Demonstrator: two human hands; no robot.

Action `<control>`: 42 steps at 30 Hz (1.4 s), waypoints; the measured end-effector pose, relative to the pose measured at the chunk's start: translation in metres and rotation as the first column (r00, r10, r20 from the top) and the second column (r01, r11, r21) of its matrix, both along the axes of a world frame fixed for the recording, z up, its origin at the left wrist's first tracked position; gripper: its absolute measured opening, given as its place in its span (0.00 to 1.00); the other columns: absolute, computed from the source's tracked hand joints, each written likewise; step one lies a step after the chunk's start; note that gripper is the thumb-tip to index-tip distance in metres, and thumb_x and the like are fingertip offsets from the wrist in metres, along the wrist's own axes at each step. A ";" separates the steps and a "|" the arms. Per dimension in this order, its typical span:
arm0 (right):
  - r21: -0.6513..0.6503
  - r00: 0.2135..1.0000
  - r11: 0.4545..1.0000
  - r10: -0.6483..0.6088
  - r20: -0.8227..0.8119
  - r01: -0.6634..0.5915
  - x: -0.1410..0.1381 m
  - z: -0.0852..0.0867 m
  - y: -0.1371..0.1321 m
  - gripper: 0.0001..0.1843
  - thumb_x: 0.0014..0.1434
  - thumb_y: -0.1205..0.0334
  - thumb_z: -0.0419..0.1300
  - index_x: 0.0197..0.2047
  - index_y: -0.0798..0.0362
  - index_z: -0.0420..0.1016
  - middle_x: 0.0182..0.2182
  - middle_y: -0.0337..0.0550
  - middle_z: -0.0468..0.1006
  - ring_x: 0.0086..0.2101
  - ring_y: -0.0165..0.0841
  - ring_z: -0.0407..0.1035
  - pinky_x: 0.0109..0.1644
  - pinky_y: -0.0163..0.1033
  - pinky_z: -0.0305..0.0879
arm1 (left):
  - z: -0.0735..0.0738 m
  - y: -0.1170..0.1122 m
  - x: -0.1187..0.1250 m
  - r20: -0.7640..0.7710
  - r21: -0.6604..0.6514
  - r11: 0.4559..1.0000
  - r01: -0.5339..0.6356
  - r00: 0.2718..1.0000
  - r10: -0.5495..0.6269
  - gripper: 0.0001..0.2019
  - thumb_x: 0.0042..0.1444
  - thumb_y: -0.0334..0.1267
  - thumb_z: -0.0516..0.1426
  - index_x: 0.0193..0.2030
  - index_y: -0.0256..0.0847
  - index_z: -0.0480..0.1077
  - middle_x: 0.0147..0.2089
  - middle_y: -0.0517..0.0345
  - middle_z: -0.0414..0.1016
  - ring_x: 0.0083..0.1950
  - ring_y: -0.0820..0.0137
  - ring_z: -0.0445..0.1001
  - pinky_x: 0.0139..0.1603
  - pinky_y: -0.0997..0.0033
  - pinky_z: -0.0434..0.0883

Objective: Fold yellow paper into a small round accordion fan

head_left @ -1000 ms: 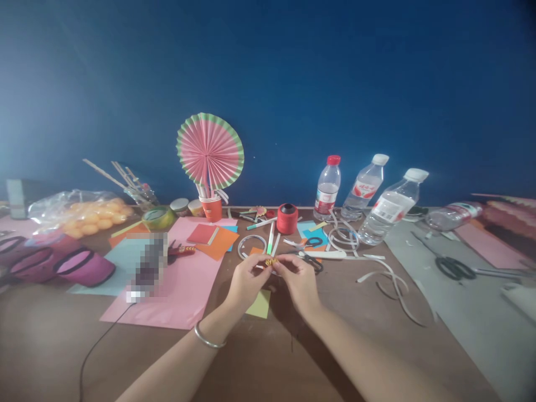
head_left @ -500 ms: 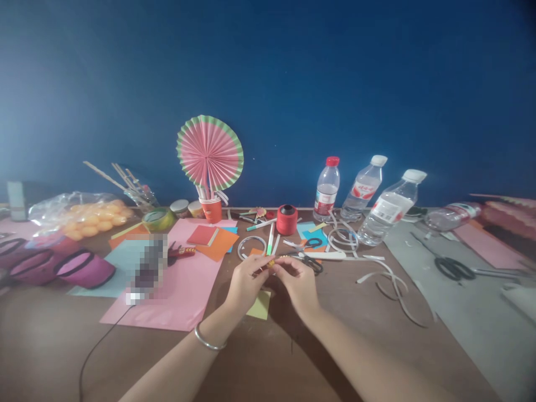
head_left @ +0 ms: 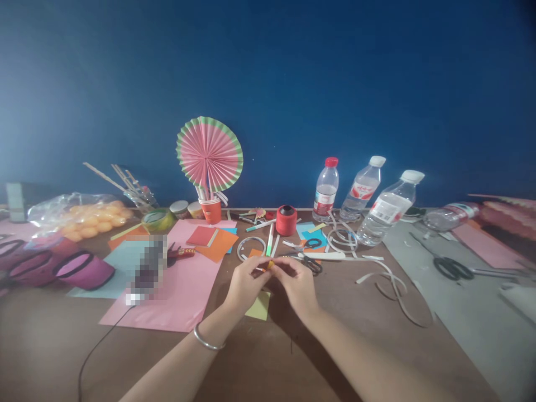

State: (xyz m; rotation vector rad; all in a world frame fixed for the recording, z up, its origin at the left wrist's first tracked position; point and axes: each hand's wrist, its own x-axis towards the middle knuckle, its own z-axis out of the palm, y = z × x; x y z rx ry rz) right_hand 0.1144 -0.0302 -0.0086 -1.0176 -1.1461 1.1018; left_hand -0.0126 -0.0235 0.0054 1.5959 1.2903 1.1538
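Note:
My left hand (head_left: 246, 283) and my right hand (head_left: 296, 282) meet above the middle of the brown table, fingers pinched together. Between the fingertips is a small yellow piece (head_left: 270, 264), mostly hidden, so its kind cannot be made out. A yellow-green paper square (head_left: 259, 306) lies on the table below the hands. Just beyond the fingers are a white-and-green marker (head_left: 270, 240) and scissors with dark handles (head_left: 314, 264). A red spool of thread (head_left: 286, 221) stands farther back.
A pink-and-green paper fan (head_left: 209, 153) stands in a red cup (head_left: 210, 211). Plastic bottles (head_left: 325, 192) stand at the back right, near curled white strips (head_left: 396, 285). Pink paper (head_left: 188, 301) and a blurred-out device (head_left: 147, 268) with a cable lie left. More scissors (head_left: 452, 268) rest far right.
Both hands stay at nearly the same place with the fingers slightly shifted around the small yellow piece. Nothing else on the table has moved.

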 end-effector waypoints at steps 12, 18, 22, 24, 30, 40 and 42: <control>-0.082 0.973 0.993 0.065 -0.220 -0.085 0.000 -0.004 0.005 0.11 0.48 0.59 0.60 0.36 0.53 0.74 0.32 0.43 0.77 0.32 0.35 0.71 0.38 0.40 0.67 | 0.003 0.004 -0.001 0.544 -0.340 0.919 0.202 0.839 0.017 0.13 0.43 0.37 0.62 0.34 0.37 0.64 0.25 0.61 0.73 0.25 0.75 0.72 0.27 0.77 0.69; -0.119 0.931 0.982 0.097 -0.351 -0.147 -0.003 -0.005 0.006 0.11 0.46 0.58 0.63 0.33 0.55 0.74 0.28 0.42 0.76 0.29 0.32 0.70 0.34 0.38 0.67 | 0.002 0.003 0.000 0.501 -0.360 0.908 0.217 0.865 -0.008 0.13 0.43 0.41 0.61 0.32 0.36 0.65 0.23 0.59 0.73 0.24 0.73 0.72 0.26 0.75 0.69; -0.159 0.930 0.979 0.061 -0.363 -0.127 -0.002 -0.006 0.008 0.11 0.43 0.58 0.65 0.30 0.56 0.73 0.25 0.41 0.75 0.25 0.30 0.68 0.29 0.35 0.65 | 0.001 0.004 0.000 0.348 -0.315 0.945 0.091 0.937 0.026 0.12 0.45 0.42 0.59 0.34 0.36 0.69 0.28 0.56 0.74 0.28 0.71 0.73 0.28 0.73 0.70; -0.175 0.932 0.977 0.055 -0.358 -0.124 -0.002 -0.007 0.009 0.11 0.43 0.58 0.65 0.30 0.56 0.73 0.24 0.40 0.75 0.24 0.29 0.66 0.27 0.34 0.63 | 0.001 0.003 -0.001 0.212 -0.192 0.981 0.015 0.977 0.027 0.10 0.46 0.40 0.58 0.34 0.37 0.71 0.32 0.55 0.74 0.32 0.70 0.73 0.32 0.73 0.70; -0.155 0.953 0.976 0.107 -0.282 -0.156 -0.001 -0.010 0.008 0.12 0.45 0.57 0.63 0.32 0.57 0.73 0.24 0.41 0.75 0.23 0.29 0.67 0.27 0.36 0.64 | 0.000 0.002 -0.002 0.075 -0.055 0.998 0.012 0.997 -0.008 0.11 0.47 0.39 0.57 0.39 0.39 0.70 0.37 0.55 0.73 0.33 0.71 0.71 0.34 0.73 0.69; -0.083 0.990 0.992 0.087 -0.112 -0.097 0.000 -0.008 0.005 0.09 0.48 0.58 0.60 0.32 0.56 0.72 0.26 0.40 0.75 0.26 0.30 0.68 0.30 0.35 0.64 | 0.001 0.004 -0.006 0.023 -0.042 0.998 0.055 0.998 -0.054 0.07 0.49 0.36 0.54 0.36 0.38 0.68 0.35 0.57 0.71 0.30 0.73 0.69 0.31 0.75 0.66; -0.087 0.989 0.990 0.099 -0.113 -0.109 0.000 -0.008 0.005 0.10 0.48 0.58 0.60 0.32 0.55 0.72 0.26 0.41 0.75 0.25 0.30 0.68 0.30 0.35 0.65 | 0.003 0.003 -0.006 -0.037 -0.004 0.999 0.053 0.998 -0.054 0.06 0.50 0.34 0.53 0.35 0.39 0.68 0.35 0.57 0.70 0.31 0.73 0.68 0.32 0.76 0.66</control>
